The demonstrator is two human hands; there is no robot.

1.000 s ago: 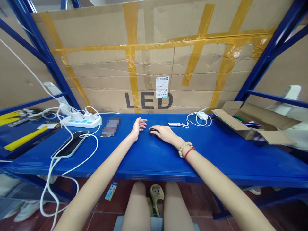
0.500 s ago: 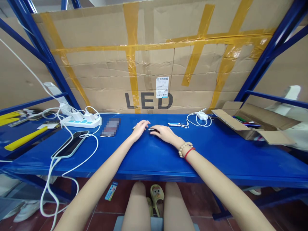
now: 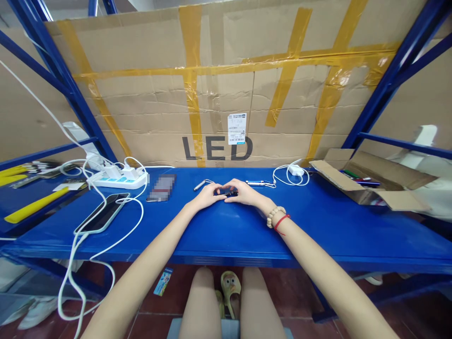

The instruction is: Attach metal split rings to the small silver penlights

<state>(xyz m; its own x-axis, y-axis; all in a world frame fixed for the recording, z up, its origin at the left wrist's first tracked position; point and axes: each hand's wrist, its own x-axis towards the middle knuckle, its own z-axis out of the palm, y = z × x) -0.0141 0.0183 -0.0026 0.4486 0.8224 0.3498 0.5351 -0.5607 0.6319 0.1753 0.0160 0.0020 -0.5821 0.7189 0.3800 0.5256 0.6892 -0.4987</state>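
My left hand [image 3: 207, 196] and my right hand [image 3: 245, 193] meet over the middle of the blue tabletop, with fingers curled and tips close together. Between them is a small slim black object [image 3: 231, 193], gripped from both sides. Its kind is partly hidden by my fingers. Just behind my left hand lies a silver pen-like piece [image 3: 200, 185] with a thin loop at its end. Beyond my right hand rests a blue and silver pen-like item [image 3: 258, 183] with a cord or strap.
A phone [image 3: 162, 187] lies left of my hands. Farther left are a white power strip [image 3: 120, 181], white cables and another phone [image 3: 103, 213]. At right stand a white charger [image 3: 295, 170] and an open cardboard box [image 3: 367, 197] holding pens. A large carton [image 3: 155, 108] rises behind.
My left hand has moved right and toward me, closing on the black object's end beside my right hand. The silver piece behind it now shows more fully.
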